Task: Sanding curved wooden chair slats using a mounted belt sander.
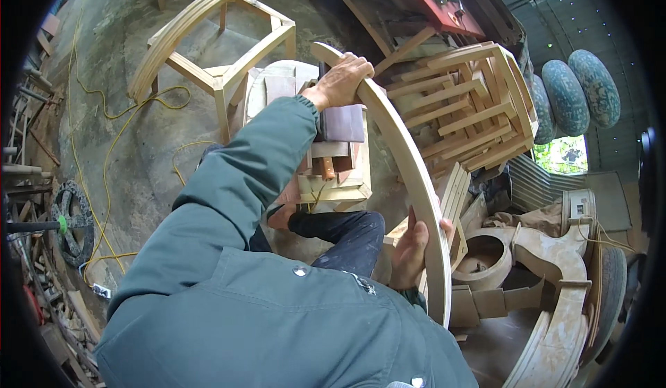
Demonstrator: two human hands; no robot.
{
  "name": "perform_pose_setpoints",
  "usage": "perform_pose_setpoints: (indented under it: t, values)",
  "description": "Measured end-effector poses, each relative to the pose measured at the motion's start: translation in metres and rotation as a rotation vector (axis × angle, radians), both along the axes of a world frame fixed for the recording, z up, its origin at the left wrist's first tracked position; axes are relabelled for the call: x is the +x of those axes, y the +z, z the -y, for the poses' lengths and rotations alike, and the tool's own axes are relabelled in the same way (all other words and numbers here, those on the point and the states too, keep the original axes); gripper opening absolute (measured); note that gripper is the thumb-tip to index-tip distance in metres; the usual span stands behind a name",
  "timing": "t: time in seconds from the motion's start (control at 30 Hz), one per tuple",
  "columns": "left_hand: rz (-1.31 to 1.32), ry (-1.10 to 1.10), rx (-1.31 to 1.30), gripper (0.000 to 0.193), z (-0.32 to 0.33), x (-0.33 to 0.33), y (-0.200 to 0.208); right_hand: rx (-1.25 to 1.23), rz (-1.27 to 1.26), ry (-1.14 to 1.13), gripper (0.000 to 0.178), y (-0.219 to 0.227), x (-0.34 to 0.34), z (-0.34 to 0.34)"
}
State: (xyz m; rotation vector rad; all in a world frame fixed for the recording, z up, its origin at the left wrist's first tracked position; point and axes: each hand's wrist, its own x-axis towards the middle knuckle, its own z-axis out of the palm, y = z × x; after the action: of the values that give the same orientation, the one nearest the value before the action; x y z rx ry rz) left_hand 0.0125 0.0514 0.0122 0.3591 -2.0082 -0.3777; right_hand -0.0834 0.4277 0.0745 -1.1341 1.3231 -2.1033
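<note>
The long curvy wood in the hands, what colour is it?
The curved wood is pale tan, seen best in the head view.

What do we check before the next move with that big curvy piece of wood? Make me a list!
1. Left hand holding the curved wooden strip near its upper end: ok.
2. Right hand holding the strip lower down: ok.
3. Strip clear of the purple-grey block: cannot tell; the left hand hides part of that spot.
4. Strip's lower end clear of the green jacket: cannot tell; they meet in this view.
5. Floor free of cords: not ok; a yellow cord trails across the left side.
</note>
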Motion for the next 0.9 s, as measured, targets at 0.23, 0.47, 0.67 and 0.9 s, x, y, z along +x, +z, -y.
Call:
perform_pose_setpoints:
  t: [0.23,0.47,0.67,0.9]
  values:
    - [0.021,0.086,-0.100,0.025,-0.002,-0.010,0.034,0.252,0.479,0.139,0.056,0.027,0.015,-0.006]
    - [0.084,0.025,-0.231,0.025,-0.083,-0.029,0.055,0.584,-1.470,-0.336,0.080,0.132,0.023,-0.124]
    - [0.161,-0.114,-0.138,0.028,-0.135,-0.051,0.019,1.213,-0.629,-0.008,0.101,0.037,-0.045,-0.289]
    - [0.426,-0.149,-0.067,0.060,-0.132,-0.042,0.022,0.961,-0.077,-0.041,0.084,0.027,-0.006,-0.260]
